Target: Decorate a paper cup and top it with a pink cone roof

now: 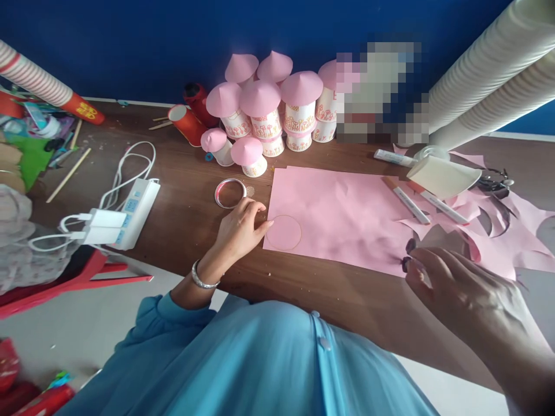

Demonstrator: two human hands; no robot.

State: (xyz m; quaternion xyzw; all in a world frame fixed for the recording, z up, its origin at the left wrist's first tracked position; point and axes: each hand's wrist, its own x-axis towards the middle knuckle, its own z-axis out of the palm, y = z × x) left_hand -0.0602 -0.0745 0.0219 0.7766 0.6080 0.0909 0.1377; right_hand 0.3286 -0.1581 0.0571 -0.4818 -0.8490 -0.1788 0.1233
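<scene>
A large pink paper sheet (338,216) lies on the brown table, with a thin circle outline (284,233) drawn near its left front corner. My left hand (243,226) rests at the sheet's left edge, thumb and forefinger apart and nothing between them. Just behind its knuckles lies a ring-shaped roll of tape (230,193). Over the sheet's front right corner, my right hand (459,283) is closed, fingers bent towards the thumb. Small dark shapes show at its fingertips, too unclear to name. Beside it are pink paper scraps (531,216) and two markers (407,201).
Paper cups with pink cone tops (260,101) stand in a cluster along the back. A white power strip (141,214) with plugged-in cables lies left. Stacked cups (481,75) lean at right, near a loose white cup (444,175). A red cup (186,124) tilts behind.
</scene>
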